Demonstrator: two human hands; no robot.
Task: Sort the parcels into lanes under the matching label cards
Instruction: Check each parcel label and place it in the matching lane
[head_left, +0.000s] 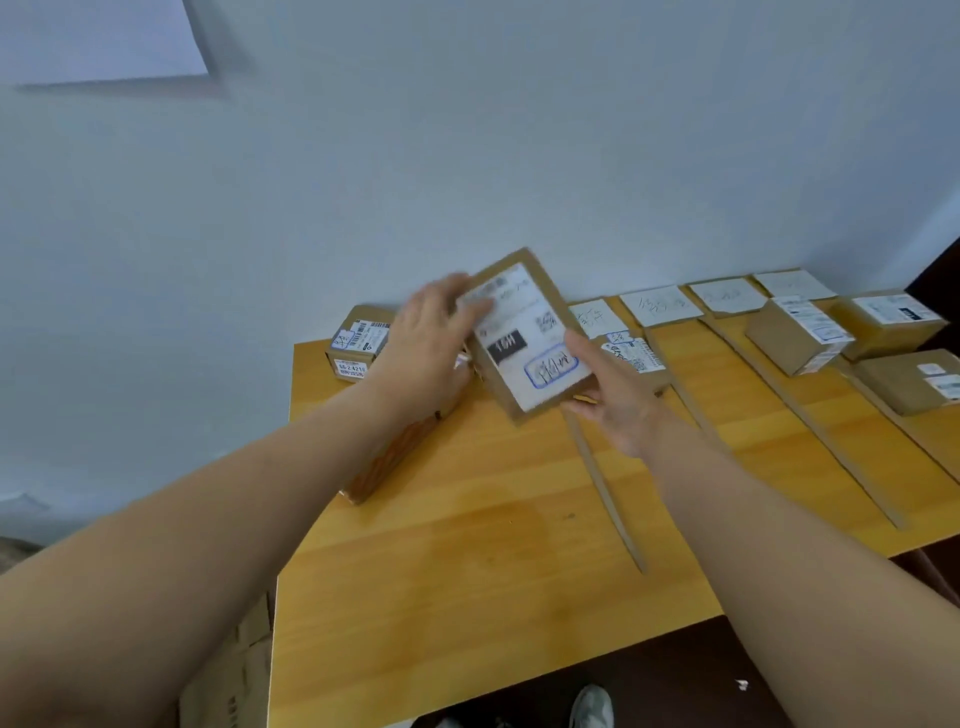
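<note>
Above the wooden table (467, 545), a labelled parcel (524, 338) clamped between left hand (431, 338) and right hand (613, 400).

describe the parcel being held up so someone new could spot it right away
Start at the yellow wooden table against the pale wall, then look above its far middle, where the left hand and right hand meet. Between them is the held parcel, a flat brown box tilted up toward the camera. Unlike the boxes resting on the table, it is off the surface and shows a blue-outlined handwritten mark on its label.
</note>
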